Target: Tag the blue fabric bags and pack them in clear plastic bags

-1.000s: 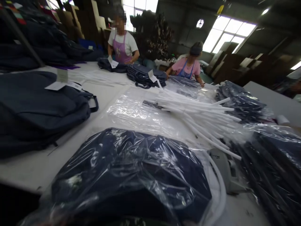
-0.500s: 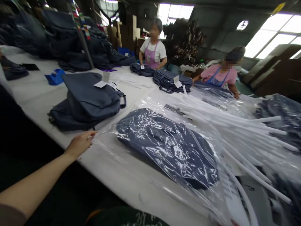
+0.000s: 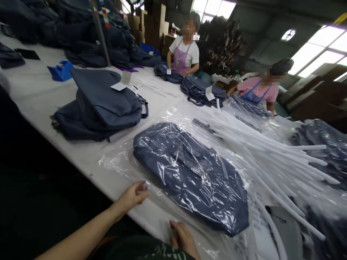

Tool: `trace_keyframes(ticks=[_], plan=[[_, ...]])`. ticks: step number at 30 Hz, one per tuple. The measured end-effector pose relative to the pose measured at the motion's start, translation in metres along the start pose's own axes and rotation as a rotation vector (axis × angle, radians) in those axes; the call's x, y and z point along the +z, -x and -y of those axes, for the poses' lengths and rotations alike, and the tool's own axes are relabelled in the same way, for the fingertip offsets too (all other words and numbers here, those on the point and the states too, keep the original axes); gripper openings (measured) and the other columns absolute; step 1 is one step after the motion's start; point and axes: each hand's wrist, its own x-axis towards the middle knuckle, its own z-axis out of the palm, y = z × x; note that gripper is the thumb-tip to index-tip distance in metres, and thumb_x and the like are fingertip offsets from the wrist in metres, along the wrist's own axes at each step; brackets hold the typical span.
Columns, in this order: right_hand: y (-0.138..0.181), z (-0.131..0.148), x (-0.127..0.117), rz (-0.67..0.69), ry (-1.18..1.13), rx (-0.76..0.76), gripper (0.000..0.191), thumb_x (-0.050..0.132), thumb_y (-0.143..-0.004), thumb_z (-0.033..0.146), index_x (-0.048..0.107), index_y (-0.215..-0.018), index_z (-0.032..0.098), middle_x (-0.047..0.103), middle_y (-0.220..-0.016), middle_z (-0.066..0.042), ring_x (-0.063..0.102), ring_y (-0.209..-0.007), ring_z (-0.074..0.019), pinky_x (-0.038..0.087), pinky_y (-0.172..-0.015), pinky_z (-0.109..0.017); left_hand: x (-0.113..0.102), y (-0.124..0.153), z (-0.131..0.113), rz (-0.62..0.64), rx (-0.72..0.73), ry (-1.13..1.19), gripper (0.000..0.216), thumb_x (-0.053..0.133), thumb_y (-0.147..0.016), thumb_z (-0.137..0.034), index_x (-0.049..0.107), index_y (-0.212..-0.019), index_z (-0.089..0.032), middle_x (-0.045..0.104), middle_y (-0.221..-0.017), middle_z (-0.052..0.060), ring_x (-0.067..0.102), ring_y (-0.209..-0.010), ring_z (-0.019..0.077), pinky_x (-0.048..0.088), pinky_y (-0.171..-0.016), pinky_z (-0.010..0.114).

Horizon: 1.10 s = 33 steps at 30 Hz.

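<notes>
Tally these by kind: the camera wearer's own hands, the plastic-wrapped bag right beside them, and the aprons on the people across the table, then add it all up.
Hands: 2 (left hand, right hand)
Plastic-wrapped bag: 1
Aprons: 2 (purple apron, blue apron)
Total: 5

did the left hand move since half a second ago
Yes: judged against the unwrapped bag at left, the left hand has moved right and nearer the wearer, now beside the plastic-wrapped bag.
</notes>
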Motion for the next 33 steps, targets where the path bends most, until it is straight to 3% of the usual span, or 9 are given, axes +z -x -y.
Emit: trace_keyframes(ticks=[3, 6, 9, 11, 13, 17, 21, 27, 33], plan=[[-0.037, 0.011, 0.021, 0.048, 0.057, -0.328, 0.056, 0.047, -0.078, 0.009, 0.051, -0.13, 0.028, 0.062, -0.117, -0.007, 0.062, -0.105, -0.0207, 0.054, -0.089, -0.034, 0.031, -0.019, -0.028, 0.037, 0.001, 0.168, 0.044, 0.068, -0.071, -0.051, 0.059, -0.093, -0.014, 0.062, -0.087, 0.009, 0.052, -0.057, 0.0099, 0.041, -0.051, 0.021], [-0.059, 0.017, 0.008, -0.044, 0.368, -0.44, 0.065, 0.054, -0.075, 0.009, 0.045, -0.137, 0.028, 0.055, -0.132, -0.01, 0.052, -0.122, -0.0282, 0.049, -0.098, -0.046, 0.032, -0.027, -0.062, 0.199, 0.14, 0.166, 0.044, 0.068, -0.074, -0.046, 0.06, -0.106, -0.015, 0.064, -0.094, 0.009, 0.057, -0.065, 0.0119, 0.046, -0.057, 0.022], [-0.082, 0.024, -0.028, -0.085, 0.718, -0.219, 0.077, 0.069, -0.07, 0.015, 0.043, -0.14, 0.03, 0.044, -0.145, -0.012, 0.034, -0.135, -0.0416, 0.033, -0.106, -0.065, 0.019, -0.036, -0.074, 0.373, 0.568, -0.33, 0.035, 0.059, -0.083, -0.037, 0.06, -0.113, -0.018, 0.067, -0.098, 0.008, 0.063, -0.082, 0.0184, 0.052, -0.073, 0.029], [-0.101, 0.031, -0.052, 0.033, 0.836, -0.011, 0.084, 0.077, -0.065, 0.02, 0.044, -0.141, 0.027, 0.041, -0.147, -0.015, 0.032, -0.135, -0.0465, 0.029, -0.106, -0.067, 0.012, -0.044, -0.064, 0.357, 0.778, -0.648, 0.022, 0.056, -0.085, -0.028, 0.065, -0.102, -0.018, 0.068, -0.096, 0.008, 0.063, -0.091, 0.0213, 0.051, -0.084, 0.035], [-0.117, 0.041, -0.07, 0.162, 0.876, 0.086, 0.077, 0.073, -0.069, 0.019, 0.045, -0.141, 0.025, 0.041, -0.147, -0.016, 0.037, -0.133, -0.0448, 0.032, -0.106, -0.061, 0.008, -0.05, -0.048, 0.287, 0.846, -0.751, 0.016, 0.057, -0.082, -0.022, 0.067, -0.093, -0.017, 0.067, -0.097, 0.009, 0.059, -0.097, 0.0242, 0.047, -0.092, 0.04], [-0.134, 0.058, -0.099, 0.307, 0.859, 0.054, 0.058, 0.052, -0.083, 0.013, 0.047, -0.14, 0.025, 0.046, -0.145, -0.011, 0.046, -0.129, -0.0326, 0.036, -0.108, -0.046, 0.01, -0.049, -0.027, 0.208, 1.045, -0.89, 0.018, 0.048, -0.09, -0.016, 0.066, -0.087, -0.016, 0.064, -0.095, 0.01, 0.055, -0.101, 0.0234, 0.044, -0.095, 0.04], [-0.147, 0.074, -0.136, 0.393, 0.846, 0.049, 0.063, 0.061, -0.077, 0.019, 0.048, -0.138, 0.027, 0.056, -0.135, -0.009, 0.051, -0.123, -0.0302, 0.04, -0.104, -0.041, 0.021, -0.048, -0.032, 0.211, 1.245, -0.946, 0.022, 0.045, -0.092, -0.013, 0.066, -0.092, -0.019, 0.065, -0.096, 0.006, 0.053, -0.103, 0.0194, 0.04, -0.099, 0.035], [-0.175, 0.104, -0.18, 0.475, 0.801, 0.045, 0.068, 0.06, -0.069, 0.014, 0.051, -0.135, 0.03, 0.063, -0.124, -0.003, 0.059, -0.109, -0.0229, 0.045, -0.094, -0.032, 0.038, -0.06, -0.039, 0.167, 1.313, -0.965, 0.024, 0.046, -0.093, -0.013, 0.065, -0.104, -0.021, 0.066, -0.108, 0.006, 0.047, -0.113, 0.0228, 0.034, -0.099, 0.039], [-0.189, 0.131, -0.213, 0.436, 0.798, 0.045, 0.065, 0.063, -0.067, 0.02, 0.055, -0.132, 0.028, 0.064, -0.121, -0.004, 0.058, -0.11, -0.024, 0.044, -0.095, -0.032, 0.054, -0.079, -0.035, 0.256, 1.127, -0.884, 0.035, 0.05, -0.088, -0.01, 0.063, -0.117, -0.023, 0.062, -0.121, 0.01, 0.051, -0.116, 0.0272, 0.034, -0.102, 0.046]])
